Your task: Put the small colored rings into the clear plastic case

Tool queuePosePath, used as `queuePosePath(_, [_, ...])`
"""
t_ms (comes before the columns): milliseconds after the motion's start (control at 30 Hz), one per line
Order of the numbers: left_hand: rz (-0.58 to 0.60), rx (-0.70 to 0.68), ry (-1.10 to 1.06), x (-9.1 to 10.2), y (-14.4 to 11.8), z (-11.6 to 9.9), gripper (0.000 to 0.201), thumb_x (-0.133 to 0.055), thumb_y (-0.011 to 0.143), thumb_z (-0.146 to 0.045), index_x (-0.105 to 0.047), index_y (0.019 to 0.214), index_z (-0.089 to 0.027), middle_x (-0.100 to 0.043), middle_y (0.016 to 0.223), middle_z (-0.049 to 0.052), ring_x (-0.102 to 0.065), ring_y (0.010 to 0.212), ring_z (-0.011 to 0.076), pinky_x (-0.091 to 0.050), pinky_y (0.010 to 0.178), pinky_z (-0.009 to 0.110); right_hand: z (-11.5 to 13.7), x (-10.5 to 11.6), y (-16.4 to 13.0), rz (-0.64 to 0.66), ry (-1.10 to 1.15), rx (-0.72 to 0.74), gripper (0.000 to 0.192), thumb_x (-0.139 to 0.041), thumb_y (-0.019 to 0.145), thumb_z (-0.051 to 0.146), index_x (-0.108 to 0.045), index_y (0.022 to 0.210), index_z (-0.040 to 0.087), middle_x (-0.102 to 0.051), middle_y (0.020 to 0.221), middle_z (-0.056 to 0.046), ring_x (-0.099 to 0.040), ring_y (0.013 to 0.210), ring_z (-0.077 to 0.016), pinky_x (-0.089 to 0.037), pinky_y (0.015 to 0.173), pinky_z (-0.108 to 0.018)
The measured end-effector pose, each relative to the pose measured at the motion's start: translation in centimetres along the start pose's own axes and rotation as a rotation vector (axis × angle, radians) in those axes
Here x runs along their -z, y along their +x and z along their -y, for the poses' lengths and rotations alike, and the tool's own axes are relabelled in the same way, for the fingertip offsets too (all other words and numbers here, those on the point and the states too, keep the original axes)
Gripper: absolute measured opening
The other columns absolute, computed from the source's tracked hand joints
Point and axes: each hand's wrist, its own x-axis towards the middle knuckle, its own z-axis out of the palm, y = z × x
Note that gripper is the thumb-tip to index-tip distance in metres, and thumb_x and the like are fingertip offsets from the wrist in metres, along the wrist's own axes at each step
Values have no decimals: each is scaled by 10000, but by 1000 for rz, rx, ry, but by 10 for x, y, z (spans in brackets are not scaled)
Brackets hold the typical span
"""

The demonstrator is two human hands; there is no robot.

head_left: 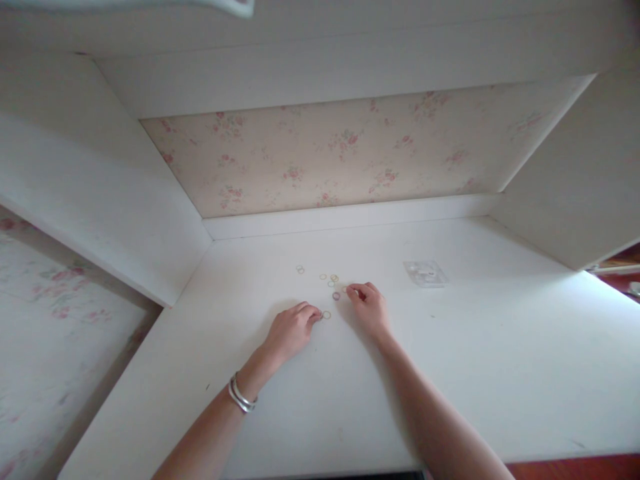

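Both hands rest on a white desk (500, 373) set in a white alcove backed by floral wallpaper (345, 153). The left hand (293, 330), with silver bangles (241, 395) on its wrist, lies knuckles up, its fingers curled together with the tips pressed down beside a small pale ring (327, 315) that sits just at its 3 o'clock; whether a fingertip actually touches that ring is hard to tell at this size. The right hand (369, 307) lies near it, at about 2 o'clock from the left hand, its fingers bent inward and the thumb and forefinger brought together at the tips, seemingly pinched on something too small to make out. A purple ring (337, 296) lies on the desk just at the right hand's 9 o'clock, between the two hands. More tiny rings lie loose beyond: a small cluster (331, 278) at 11 o'clock from the right hand, and a lone pair (300, 269) farther out at 10 o'clock. A clear plastic packet (425, 273) lies flat on the desk at 2 o'clock from the right hand, well apart from the rings.
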Motion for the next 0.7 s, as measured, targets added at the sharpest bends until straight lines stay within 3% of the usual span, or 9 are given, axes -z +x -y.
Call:
queuePosePath(200, [-17,-3,-22,2,1,1,235,-437,911,-309,-666,918,-258,-677,940,26,-618,874,171,-434,784,267,-2,0,-1,7,-80,22,301,-472,839,381,-711,877,201,-574,769,-32,-535,664,-148,-396,656,-275])
queuePosePath(333, [-182,70,-125,14,-5,7,266,-427,908,-359,-647,957,-218,-673,918,56,-605,828,169,-438,780,263,-4,2,-5,129,-235,141,275,-483,840,293,-694,1007,236,-572,886,-54,-548,717,-148,-401,684,-269])
queuePosePath(467, [-287,201,-224,22,-17,24,304,-444,886,-416,-631,977,-194,-651,771,33,-571,649,143,-427,628,233,-3,4,-8,159,-300,172,253,-465,864,276,-708,918,235,-564,876,-52,-553,736,-149,-399,682,-264])
queuePosePath(567, [-287,261,-292,20,-25,35,314,-467,862,-441,-639,932,-189,-571,604,-12,-496,525,121,-374,534,221,-4,3,-9,159,-322,176,253,-450,862,238,-702,851,214,-566,860,-54,-547,721,-148,-394,658,-262])
queuePosePath(700, [-222,284,-376,15,-28,43,306,-488,838,-434,-655,873,-180,-504,530,-35,-444,479,109,-315,487,217,-3,3,-11,162,-348,196,281,-408,881,256,-680,832,206,-560,855,-57,-538,708,-152,-396,636,-266])
